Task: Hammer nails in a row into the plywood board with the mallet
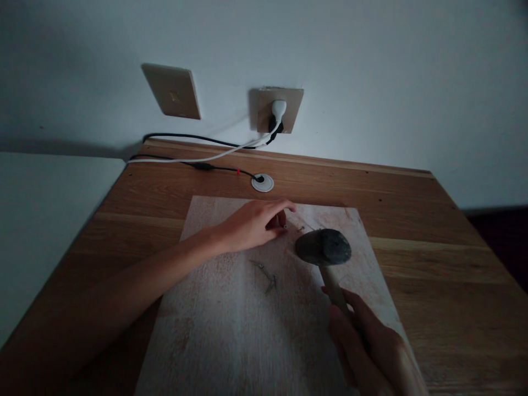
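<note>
My right hand [373, 344] is wrapped round the handle of a rubber mallet [324, 247] with a dark head and a pale shaft. The mallet head is above the right part of a whitish wooden board [214, 330]. Over the board's far part, my left hand [258, 223] has its thumb and fingers closed around a small nail [285, 226], of which only the head shows. Just right of those fingertips another nail [302, 227] is at the board. Several loose nails [270, 281] lie near the board's middle, below my left hand.
The board lies on a brown wooden desk [445, 275] against a white wall. A round cable grommet [263, 183] sits behind the board. White and black cables [198, 160] run left from a wall socket [291, 110]. A white surface [49, 220] borders the desk at left.
</note>
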The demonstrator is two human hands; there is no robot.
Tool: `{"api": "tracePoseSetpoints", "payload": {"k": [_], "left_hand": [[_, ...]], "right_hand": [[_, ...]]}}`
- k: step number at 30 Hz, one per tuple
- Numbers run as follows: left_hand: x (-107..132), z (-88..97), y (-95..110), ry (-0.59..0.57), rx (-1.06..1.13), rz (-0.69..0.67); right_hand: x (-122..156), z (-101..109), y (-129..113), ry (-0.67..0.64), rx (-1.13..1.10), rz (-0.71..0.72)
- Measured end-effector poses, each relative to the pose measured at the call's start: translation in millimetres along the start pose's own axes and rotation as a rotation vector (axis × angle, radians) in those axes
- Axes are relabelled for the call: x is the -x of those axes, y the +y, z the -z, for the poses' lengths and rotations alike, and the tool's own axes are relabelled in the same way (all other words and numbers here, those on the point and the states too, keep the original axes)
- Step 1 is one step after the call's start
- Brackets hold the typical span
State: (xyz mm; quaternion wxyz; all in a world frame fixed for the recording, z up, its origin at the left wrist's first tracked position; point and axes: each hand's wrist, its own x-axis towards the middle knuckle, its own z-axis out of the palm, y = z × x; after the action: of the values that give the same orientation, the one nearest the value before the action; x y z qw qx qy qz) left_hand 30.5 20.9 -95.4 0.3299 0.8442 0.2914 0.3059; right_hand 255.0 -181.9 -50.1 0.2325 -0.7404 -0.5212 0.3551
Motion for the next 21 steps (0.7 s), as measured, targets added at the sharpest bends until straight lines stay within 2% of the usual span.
{"api": "tracePoseSetpoints", "payload": {"k": [8, 13, 17, 21], "left_hand": [[-0.7, -0.2, 0.7, -0.005, 0.045, 0.033], [-1.4, -1.6, -1.6, 0.023, 0.043, 0.021], [-1.7, -1.8, -2.3, 0.013, 0.073, 0.033], [-1.5, -0.3, -1.4, 0.002, 0.131, 0.068]], "right_hand": [[-12.7, -2.6, -27.9, -0.004, -0.043, 0.07], [-23.3, -8.2, -42.9, -0.067, -0.066, 0.068], [-19.0, -6.0, -43.1, -0.03, -0.043, 0.04], [-8.6, -3.5, -32.9, -0.007, -0.061, -0.002]]}}
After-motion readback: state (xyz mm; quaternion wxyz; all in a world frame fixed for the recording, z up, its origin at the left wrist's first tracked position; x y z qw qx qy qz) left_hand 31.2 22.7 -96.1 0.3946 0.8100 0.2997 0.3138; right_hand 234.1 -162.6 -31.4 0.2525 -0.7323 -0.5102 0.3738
